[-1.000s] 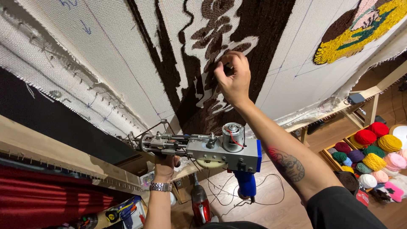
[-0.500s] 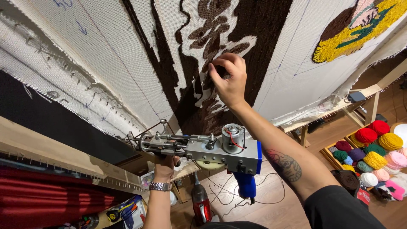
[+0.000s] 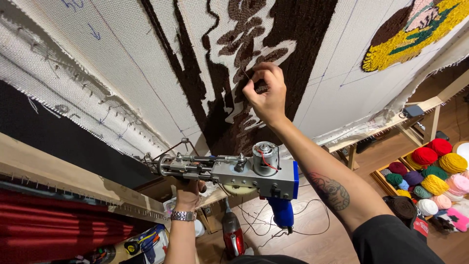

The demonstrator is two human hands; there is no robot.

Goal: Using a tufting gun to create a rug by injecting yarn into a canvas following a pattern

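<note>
My right hand (image 3: pixel 266 94) is raised against a white tufting cloth (image 3: pixel 122 63) stretched on a wooden frame, its fingertips pinching a thin dark strand of yarn (image 3: pixel 245 74) at the brown tufted pattern (image 3: pixel 249 54). Lower down, my left hand (image 3: pixel 188 195), with a metal watch on the wrist, grips the underside handle of a grey and blue tufting gun (image 3: pixel 234 171). The gun lies level, its needle end pointing left, just in front of the cloth's lower edge.
A second tufted piece in yellow, brown and pink (image 3: pixel 415 29) sits at the upper right. Wooden trays with several coloured yarn balls (image 3: pixel 430 176) stand on the floor at right. A red handheld vacuum (image 3: pixel 233 234) and cables lie below. The wooden frame beam (image 3: pixel 58 176) crosses the left.
My right hand has slid slightly up and left along the brown pattern while still pinching yarn. The left hand and tufting gun have stayed put.
</note>
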